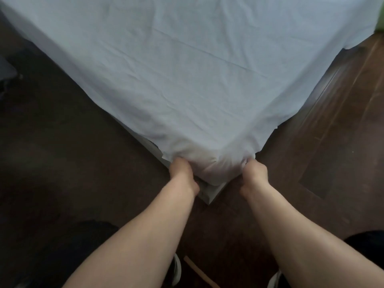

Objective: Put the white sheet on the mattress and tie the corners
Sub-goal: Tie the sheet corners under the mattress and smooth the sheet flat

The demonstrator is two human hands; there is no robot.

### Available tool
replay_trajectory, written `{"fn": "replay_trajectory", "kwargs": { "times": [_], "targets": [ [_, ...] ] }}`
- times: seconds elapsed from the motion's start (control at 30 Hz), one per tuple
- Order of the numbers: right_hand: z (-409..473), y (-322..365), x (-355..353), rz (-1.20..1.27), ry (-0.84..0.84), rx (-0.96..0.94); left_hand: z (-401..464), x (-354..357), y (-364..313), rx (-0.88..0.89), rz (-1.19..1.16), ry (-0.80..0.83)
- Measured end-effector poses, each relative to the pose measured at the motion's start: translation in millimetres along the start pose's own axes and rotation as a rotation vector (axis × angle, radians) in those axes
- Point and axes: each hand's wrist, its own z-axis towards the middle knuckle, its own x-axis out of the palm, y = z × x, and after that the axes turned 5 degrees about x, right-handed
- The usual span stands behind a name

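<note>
We stand at the mattress [212,193] near corner, where the sheet [187,69] already lies spread across the top. Our left hand [182,173] and right hand [254,173] each clutch a bunch of sheet either side of that corner, gathering slack, we judge, for tying underneath.

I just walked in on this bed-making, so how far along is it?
Done: the white sheet is spread over the mattress top, lightly wrinkled. In hand: the left hand and right hand each have a grip on bunched sheet either side of the near mattress corner. Left: no knot shows here yet, and the other corners are out of view.
</note>
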Motion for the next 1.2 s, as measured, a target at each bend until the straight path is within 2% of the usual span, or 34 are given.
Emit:
{"fn": "replay_trajectory", "kwargs": {
  "times": [0.03, 0.07, 0.1, 0.13, 0.17, 0.2, 0.23, 0.27, 0.3, 0.33, 0.37, 0.47, 0.7, 0.83, 1.07, 1.13, 1.2],
  "targets": [
    [-9, 7, -3, -0.045, -0.111, -0.123, 0, -2, -4, 0.106, 0.058, -0.109],
    [-22, 15, -8, -0.072, -0.172, -0.332, -5, -4, -8, 0.279, 0.196, -0.209],
    [-40, 22, -12, -0.102, -0.154, -0.586, -14, -6, -12, 0.526, 0.373, -0.235],
    [-54, 27, -15, -0.176, -0.083, -0.803, -26, -8, -15, 0.814, 0.520, -0.173],
    [-70, 32, -17, -0.306, 0.009, -0.955, -34, -8, -17, 1.100, 0.673, -0.039],
    [-75, 32, -18, -0.506, 0.080, -1.069, -42, -8, -21, 1.300, 0.855, 0.129],
    [-78, 28, -22, -0.747, 0.096, -1.152, -48, -10, -23, 1.391, 1.088, 0.276],
    [-78, 22, -28, -0.964, 0.063, -1.217, -54, -14, -24, 1.395, 1.372, 0.390],
    [-76, 16, -34, -1.128, 0.028, -1.248, -56, -18, -23, 1.324, 1.634, 0.452],
    [-75, 12, -39, -1.229, 0.013, -1.233, -57, -22, -22, 1.248, 1.799, 0.478],
    [-77, 8, -45, -1.265, 0.025, -1.200, -61, -27, -21, 1.188, 1.859, 0.479],
    [-88, 10, -55, -1.271, 0.032, -1.221, -77, -30, -28, 1.159, 1.798, 0.491],
    [-95, 12, -66, -1.400, 0.008, -1.255, -102, -33, -56, 1.064, 1.913, 0.544],
    [-107, 36, -58, -1.526, -0.015, -1.243, -110, -29, -69, 1.023, 1.976, 0.578],
    [-123, 102, -29, -1.768, 0.128, -1.312, -109, 9, -112, 0.964, 2.122, 0.667],
    [-117, 138, -9, -1.769, 0.213, -1.297, -93, 35, -139, 0.987, 2.107, 0.635],
    [-107, 169, 3, -1.663, 0.274, -1.243, -78, 57, -166, 1.054, 2.064, 0.541]
  ]
}}
